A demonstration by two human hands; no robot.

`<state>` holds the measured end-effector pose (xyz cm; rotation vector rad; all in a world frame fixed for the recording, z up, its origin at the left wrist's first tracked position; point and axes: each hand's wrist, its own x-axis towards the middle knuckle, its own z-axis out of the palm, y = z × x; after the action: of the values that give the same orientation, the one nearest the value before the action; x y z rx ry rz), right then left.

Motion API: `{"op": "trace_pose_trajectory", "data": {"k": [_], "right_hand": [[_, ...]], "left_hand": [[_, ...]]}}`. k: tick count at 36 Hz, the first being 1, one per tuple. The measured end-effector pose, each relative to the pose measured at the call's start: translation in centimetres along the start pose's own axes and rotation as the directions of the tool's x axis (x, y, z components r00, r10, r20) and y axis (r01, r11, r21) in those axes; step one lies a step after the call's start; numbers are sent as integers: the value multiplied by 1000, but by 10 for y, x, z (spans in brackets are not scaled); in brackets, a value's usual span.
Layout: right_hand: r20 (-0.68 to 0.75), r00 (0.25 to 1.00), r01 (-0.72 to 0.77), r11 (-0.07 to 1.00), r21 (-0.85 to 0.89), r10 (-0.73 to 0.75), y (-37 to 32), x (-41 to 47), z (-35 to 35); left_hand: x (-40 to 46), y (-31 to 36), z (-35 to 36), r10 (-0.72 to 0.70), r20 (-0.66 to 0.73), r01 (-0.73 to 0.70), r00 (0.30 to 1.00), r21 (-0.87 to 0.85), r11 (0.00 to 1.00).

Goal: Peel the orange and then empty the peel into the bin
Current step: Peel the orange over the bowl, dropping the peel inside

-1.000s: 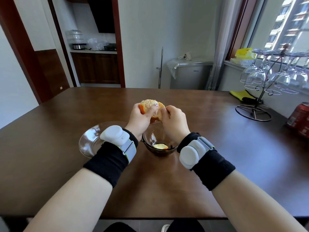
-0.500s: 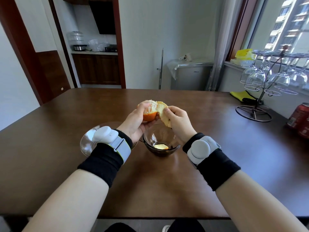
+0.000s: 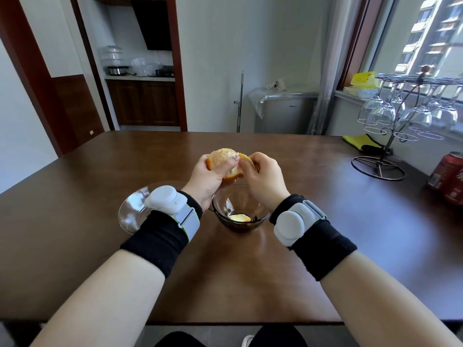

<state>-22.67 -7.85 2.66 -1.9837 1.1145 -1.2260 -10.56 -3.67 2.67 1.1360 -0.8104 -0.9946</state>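
Note:
A partly peeled orange point(image 3: 223, 155) is held above the table, its pale pith showing on top. My left hand point(image 3: 209, 176) grips it from the left, thumb across its front. My right hand point(image 3: 263, 176) pinches a flap of peel point(image 3: 246, 159) on the orange's right side. Just below the hands stands a small dark glass bowl point(image 3: 240, 222) with a piece of peel point(image 3: 239, 217) at its bottom. No bin is clearly in view.
A clear glass plate point(image 3: 131, 212) lies left of the bowl, partly behind my left wrist. A wire rack of hanging wine glasses point(image 3: 390, 118) and red cans point(image 3: 448, 177) stand at the table's right. A yellow cloth point(image 3: 360, 142) lies at the far right edge.
The hands have drawn close together again at the orange. My right hand, which had pulled a peel flap away to the right, is back against the fruit with a fresh pinch.

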Motion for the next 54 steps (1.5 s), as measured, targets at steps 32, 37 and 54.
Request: {"op": "trace_pose_trajectory", "data": {"k": [32,37,54], "right_hand": [[34,991,-131,990,55,130,26,26,-7],[33,992,-128,975,180,124,21,24,-12],[42,983,-181,890,419,180,12,26,-13]], "left_hand": [[-10,4,-7,-78,172,106,982,-161,981],[-8,3,-7,-119,121,113,985,55,992],[-5,-2,-6,-80,104,84,991,-34,996]]}}
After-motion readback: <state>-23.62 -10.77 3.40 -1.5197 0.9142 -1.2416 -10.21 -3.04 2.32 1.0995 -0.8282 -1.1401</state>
